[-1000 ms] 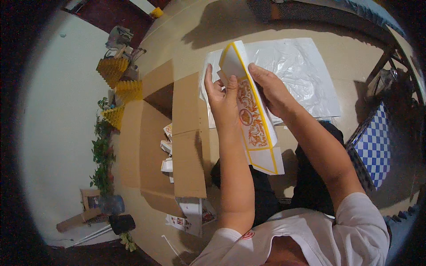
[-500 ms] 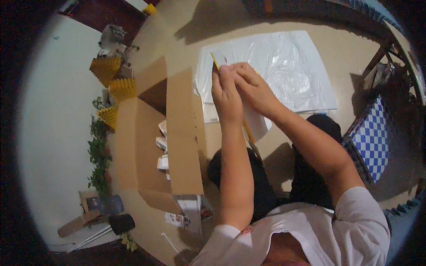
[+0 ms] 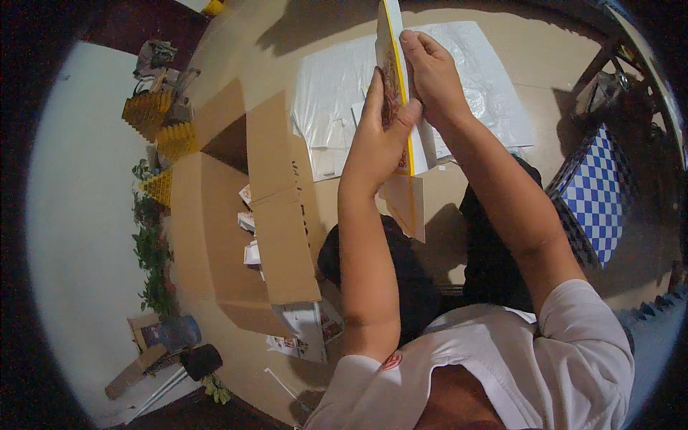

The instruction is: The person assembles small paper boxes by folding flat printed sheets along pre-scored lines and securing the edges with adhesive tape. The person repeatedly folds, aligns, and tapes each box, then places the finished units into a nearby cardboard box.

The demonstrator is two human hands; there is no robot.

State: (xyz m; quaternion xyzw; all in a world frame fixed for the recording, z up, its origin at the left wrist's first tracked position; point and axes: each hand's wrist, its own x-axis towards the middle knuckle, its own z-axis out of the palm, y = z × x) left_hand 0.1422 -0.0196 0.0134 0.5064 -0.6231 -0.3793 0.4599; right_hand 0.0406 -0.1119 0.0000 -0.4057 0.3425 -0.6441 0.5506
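While yellow stacked items (image 3: 149, 113) and trailing greenery (image 3: 149, 251) line the far left, an open cardboard box (image 3: 236, 215) sits left of centre with small packs inside; at upper centre the left hand (image 3: 378, 132) and right hand (image 3: 430, 75) are both clamped on a flat yellow-edged carton (image 3: 398, 136), held edge-on above clear plastic sheeting (image 3: 473, 79); it looks, perhaps, mid-fold, and squaring it up would call for spreading its panels apart; a blue checked cloth (image 3: 591, 193) lies right.
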